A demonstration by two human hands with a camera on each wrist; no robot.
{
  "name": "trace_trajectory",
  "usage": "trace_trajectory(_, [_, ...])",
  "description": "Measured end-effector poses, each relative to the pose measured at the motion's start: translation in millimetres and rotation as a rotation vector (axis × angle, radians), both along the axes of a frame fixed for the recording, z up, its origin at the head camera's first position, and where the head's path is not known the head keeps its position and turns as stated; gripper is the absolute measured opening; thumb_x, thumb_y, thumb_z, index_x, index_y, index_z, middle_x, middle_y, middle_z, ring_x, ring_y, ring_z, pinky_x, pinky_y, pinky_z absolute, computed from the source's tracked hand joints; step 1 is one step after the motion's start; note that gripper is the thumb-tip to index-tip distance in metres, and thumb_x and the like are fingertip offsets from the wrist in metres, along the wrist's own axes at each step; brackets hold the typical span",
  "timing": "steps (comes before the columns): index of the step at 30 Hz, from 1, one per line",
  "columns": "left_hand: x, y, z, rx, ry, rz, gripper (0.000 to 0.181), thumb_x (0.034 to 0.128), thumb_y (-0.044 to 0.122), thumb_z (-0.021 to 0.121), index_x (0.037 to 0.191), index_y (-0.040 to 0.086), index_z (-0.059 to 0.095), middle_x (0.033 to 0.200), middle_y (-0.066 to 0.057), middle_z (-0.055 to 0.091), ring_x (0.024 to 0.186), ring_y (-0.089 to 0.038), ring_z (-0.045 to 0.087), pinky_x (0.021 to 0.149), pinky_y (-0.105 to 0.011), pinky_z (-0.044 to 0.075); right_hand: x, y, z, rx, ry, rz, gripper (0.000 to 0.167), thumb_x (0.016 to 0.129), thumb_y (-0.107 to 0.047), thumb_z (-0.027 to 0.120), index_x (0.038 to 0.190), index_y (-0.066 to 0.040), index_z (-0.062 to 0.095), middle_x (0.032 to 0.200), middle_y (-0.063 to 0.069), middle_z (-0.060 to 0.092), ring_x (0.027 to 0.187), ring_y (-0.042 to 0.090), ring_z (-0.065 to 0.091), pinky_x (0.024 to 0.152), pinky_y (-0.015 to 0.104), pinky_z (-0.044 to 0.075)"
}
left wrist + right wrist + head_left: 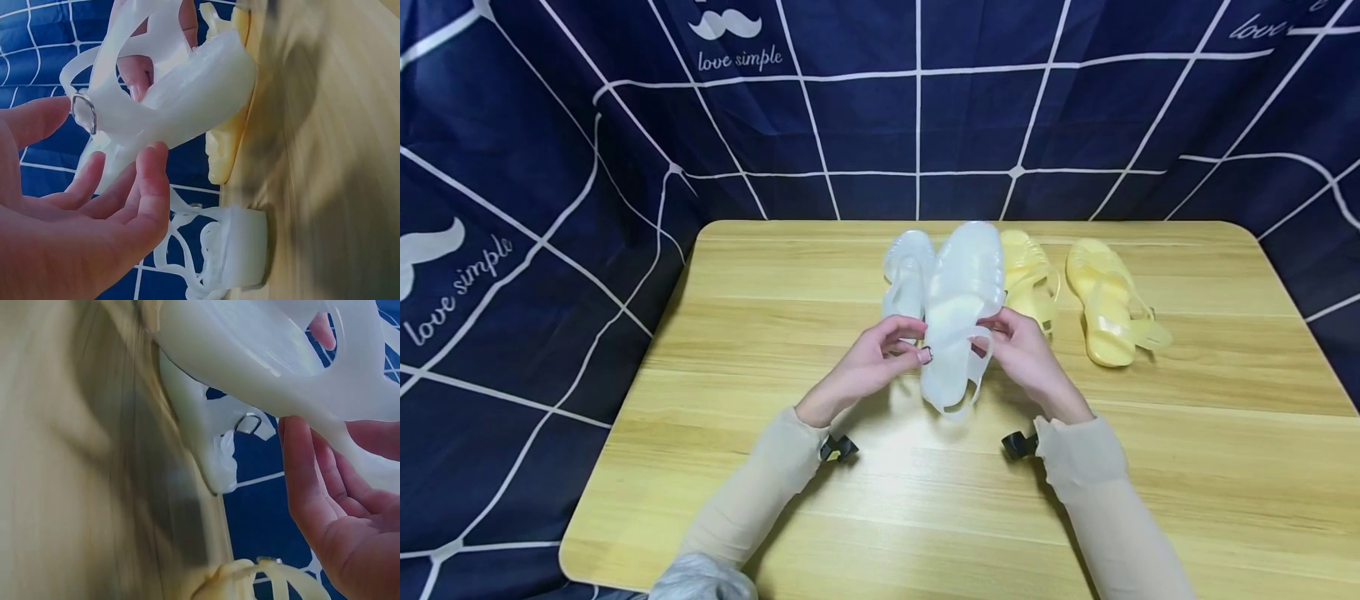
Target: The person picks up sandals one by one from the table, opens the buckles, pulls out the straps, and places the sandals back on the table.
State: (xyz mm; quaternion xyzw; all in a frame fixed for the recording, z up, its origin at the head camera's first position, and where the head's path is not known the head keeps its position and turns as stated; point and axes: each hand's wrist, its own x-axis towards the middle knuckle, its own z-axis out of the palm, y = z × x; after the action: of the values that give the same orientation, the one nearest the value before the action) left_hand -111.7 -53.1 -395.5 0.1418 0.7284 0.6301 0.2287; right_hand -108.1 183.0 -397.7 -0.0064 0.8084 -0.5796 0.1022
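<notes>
A white translucent jelly sandal (964,275) is held up off the table, toe pointing away from me. My left hand (880,357) holds its left side; in the left wrist view the thumb (39,122) is by the metal buckle (84,114) and a fingertip touches the sandal's underside. On the other side, my right hand (1026,354) grips the sandal's edge near the strap, with fingers (301,469) beneath and the thumb above. A second white sandal (908,275) lies on the table just left of the held one, partly hidden behind it and my left hand.
Two yellow jelly sandals lie to the right: one (1026,267) partly behind the held sandal, the other (1108,308) farther right. They rest on a wood-grain table (820,292) with rounded corners. Dark blue cloth (865,125) with white grid lines hangs behind and at the sides.
</notes>
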Motion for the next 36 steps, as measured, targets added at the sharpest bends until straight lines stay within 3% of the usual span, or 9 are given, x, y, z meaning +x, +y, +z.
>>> trace_trajectory(16, [6.7, 9.8, -8.8, -0.085, 0.060, -0.133, 0.042, 0.0920, 0.016, 0.064, 0.131, 0.006, 0.053, 0.127, -0.014, 0.056, 0.108, -0.023, 0.061, 0.090, -0.029, 0.050, 10.0, 19.6, -10.9, 0.069, -0.053, 0.083, 0.030, 0.091, -0.005, 0.062, 0.116, 0.009, 0.056, 0.107, 0.024, 0.067, 0.080, 0.004, 0.065, 0.076, 0.020, 0.054])
trace_trajectory(20, [9.4, 9.9, -12.6, -0.110, 0.034, -0.156, 0.035, 0.0924, 0.016, 0.064, 0.125, 0.005, 0.058, 0.122, -0.013, 0.061, 0.100, -0.018, 0.062, 0.085, -0.026, 0.051, 12.6, 21.3, -13.8, 0.020, -0.112, 0.120, 0.035, 0.089, -0.009, 0.066, 0.115, 0.013, 0.055, 0.102, 0.022, 0.069, 0.078, 0.006, 0.066, 0.075, 0.023, 0.056])
trace_trajectory(25, [12.2, 9.0, -19.2, -0.091, -0.037, -0.196, 0.034, 0.0919, 0.013, 0.063, 0.123, 0.001, 0.057, 0.113, -0.015, 0.060, 0.093, -0.014, 0.062, 0.083, -0.027, 0.054, 14.3, 21.4, -19.8, -0.011, -0.195, 0.161, 0.032, 0.089, -0.009, 0.066, 0.110, 0.012, 0.055, 0.092, 0.010, 0.070, 0.080, 0.009, 0.065, 0.074, 0.027, 0.057])
trace_trajectory(30, [13.8, 10.2, -24.9, -0.107, -0.070, -0.221, 0.035, 0.0909, 0.012, 0.064, 0.122, -0.001, 0.056, 0.112, -0.015, 0.061, 0.096, -0.014, 0.061, 0.085, -0.026, 0.054, 14.9, 20.7, -28.3, -0.088, -0.268, 0.187, 0.026, 0.088, -0.005, 0.064, 0.104, 0.012, 0.053, 0.081, 0.001, 0.067, 0.076, 0.010, 0.064, 0.072, 0.030, 0.058])
trace_trajectory(36, [15.9, 12.1, -28.0, -0.129, -0.090, -0.220, 0.035, 0.0911, 0.014, 0.064, 0.121, -0.002, 0.056, 0.115, -0.019, 0.063, 0.101, -0.019, 0.063, 0.088, -0.027, 0.053, 15.5, 20.7, -34.1, -0.096, -0.307, 0.201, 0.025, 0.089, -0.004, 0.063, 0.103, 0.013, 0.053, 0.079, 0.000, 0.066, 0.073, 0.011, 0.064, 0.070, 0.032, 0.059])
